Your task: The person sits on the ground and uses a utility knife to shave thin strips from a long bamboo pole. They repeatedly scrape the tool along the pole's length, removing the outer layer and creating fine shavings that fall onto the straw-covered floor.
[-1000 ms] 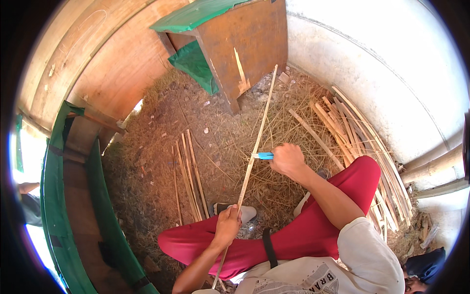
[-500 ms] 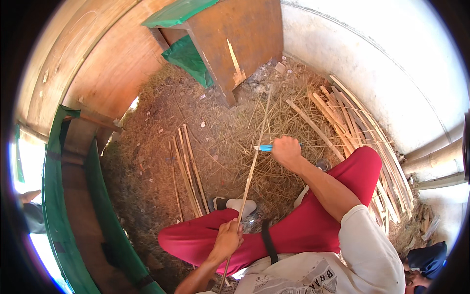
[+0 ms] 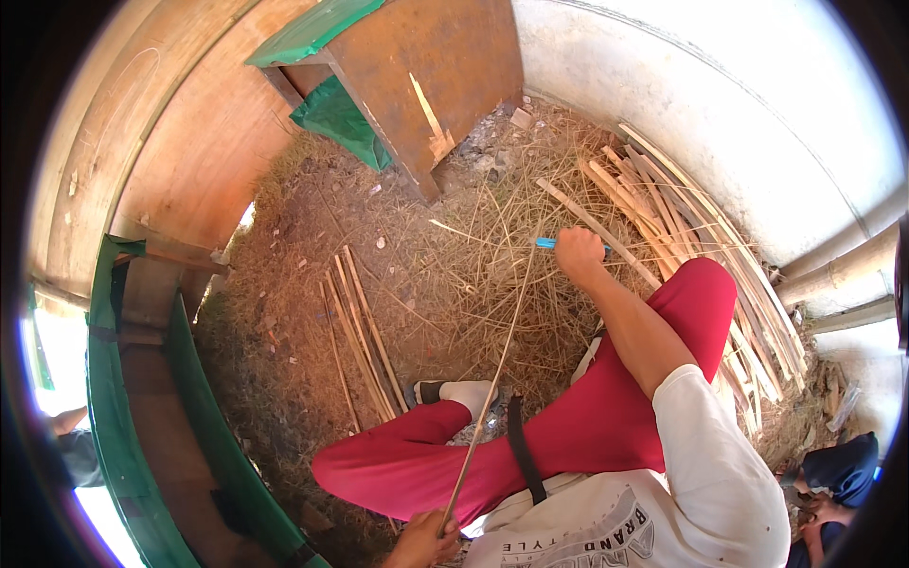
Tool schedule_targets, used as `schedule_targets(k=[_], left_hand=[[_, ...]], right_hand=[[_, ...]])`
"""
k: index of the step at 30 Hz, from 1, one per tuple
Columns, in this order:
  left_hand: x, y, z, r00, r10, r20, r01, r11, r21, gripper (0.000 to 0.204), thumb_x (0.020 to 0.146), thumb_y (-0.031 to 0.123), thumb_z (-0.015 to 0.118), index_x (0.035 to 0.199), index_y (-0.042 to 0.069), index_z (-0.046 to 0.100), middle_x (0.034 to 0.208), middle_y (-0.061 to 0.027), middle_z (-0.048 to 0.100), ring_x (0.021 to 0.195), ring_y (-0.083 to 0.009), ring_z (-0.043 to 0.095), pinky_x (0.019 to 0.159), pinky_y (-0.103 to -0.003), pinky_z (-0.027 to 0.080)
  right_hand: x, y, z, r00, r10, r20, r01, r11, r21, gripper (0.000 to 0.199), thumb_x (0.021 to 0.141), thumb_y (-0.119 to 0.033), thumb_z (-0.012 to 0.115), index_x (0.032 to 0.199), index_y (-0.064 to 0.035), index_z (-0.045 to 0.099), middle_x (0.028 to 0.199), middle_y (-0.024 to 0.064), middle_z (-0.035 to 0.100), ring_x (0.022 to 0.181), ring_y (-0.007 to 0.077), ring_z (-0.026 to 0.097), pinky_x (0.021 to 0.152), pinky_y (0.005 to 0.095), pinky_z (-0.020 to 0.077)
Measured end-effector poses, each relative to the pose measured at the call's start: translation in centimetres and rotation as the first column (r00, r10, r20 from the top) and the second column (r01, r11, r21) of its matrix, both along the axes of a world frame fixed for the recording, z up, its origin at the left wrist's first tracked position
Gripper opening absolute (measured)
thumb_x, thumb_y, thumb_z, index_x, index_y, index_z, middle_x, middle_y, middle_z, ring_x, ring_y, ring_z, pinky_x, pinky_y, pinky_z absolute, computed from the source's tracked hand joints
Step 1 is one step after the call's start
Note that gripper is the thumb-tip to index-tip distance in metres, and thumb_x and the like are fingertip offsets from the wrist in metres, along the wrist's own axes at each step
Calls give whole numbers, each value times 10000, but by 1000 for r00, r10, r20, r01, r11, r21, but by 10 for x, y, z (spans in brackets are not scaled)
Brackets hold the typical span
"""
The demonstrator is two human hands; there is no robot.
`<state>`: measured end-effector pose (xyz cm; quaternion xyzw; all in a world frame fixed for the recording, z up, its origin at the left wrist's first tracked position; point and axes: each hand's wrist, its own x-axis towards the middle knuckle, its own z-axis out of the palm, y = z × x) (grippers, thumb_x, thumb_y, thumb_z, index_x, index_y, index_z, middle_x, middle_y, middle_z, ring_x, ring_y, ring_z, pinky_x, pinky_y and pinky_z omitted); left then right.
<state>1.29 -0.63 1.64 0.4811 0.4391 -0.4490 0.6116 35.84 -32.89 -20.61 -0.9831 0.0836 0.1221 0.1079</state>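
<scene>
My right hand [image 3: 579, 256] is closed round a blue-handled knife [image 3: 546, 243], held out over the straw at arm's length. A long thin bamboo or wood strip [image 3: 512, 328] runs from beside the knife back across my left leg. My left hand [image 3: 423, 541], near the lower edge, is closed on the near part of this strip. The strip's far end lies close to the knife; whether the blade touches it I cannot tell. A pale thin sliver [image 3: 454, 230] shows left of the knife, above the straw.
Several split strips [image 3: 360, 327] lie on the ground at left, and a large pile of strips [image 3: 653, 204] lies at right along the pale wall [image 3: 682, 85]. A wooden cabinet [image 3: 431, 85] stands ahead, a green-edged bench [image 3: 142, 417] at left. Another person [image 3: 833, 483] sits at lower right.
My right hand and the knife have moved outward and to the right. My left hand has drawn back toward my body, bringing the strip with it.
</scene>
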Motion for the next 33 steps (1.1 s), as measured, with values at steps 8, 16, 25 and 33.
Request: schedule_targets(k=[8,16,25,33], left_hand=[[-36,33,27,994,-105,19,101,987,126,394,1057,279,424,742,58,509,535,-12,427,448,-112,408,426,-294,308],[-9,40,24,853,-417,315,206,823,530,420,1064,291,433,740,42,532,549,-24,475,470,-115,461,447,-295,339],[117,12,-27,149,-952,267,-86,256,963,262,1017,169,541,841,1,637,628,-230,611,564,-342,668,520,-477,485],[230,11,-15,-88,-985,150,-128,160,979,227,1011,190,560,884,43,677,644,-194,621,565,-355,639,545,-467,485]], right_hand=[[11,-42,-25,988,-96,-124,85,992,-94,194,897,-165,662,1010,-31,744,1023,142,739,958,323,729,724,415,600],[9,6,68,940,-286,184,210,914,348,225,898,-275,689,931,-59,745,820,132,726,717,294,722,663,424,569],[-38,-28,168,739,173,651,-482,811,331,450,700,-298,882,1087,-108,752,1144,28,698,828,202,696,756,343,563],[-45,-8,155,724,440,531,-587,797,140,378,716,-303,851,1058,-170,760,977,-28,724,752,207,693,605,369,516]])
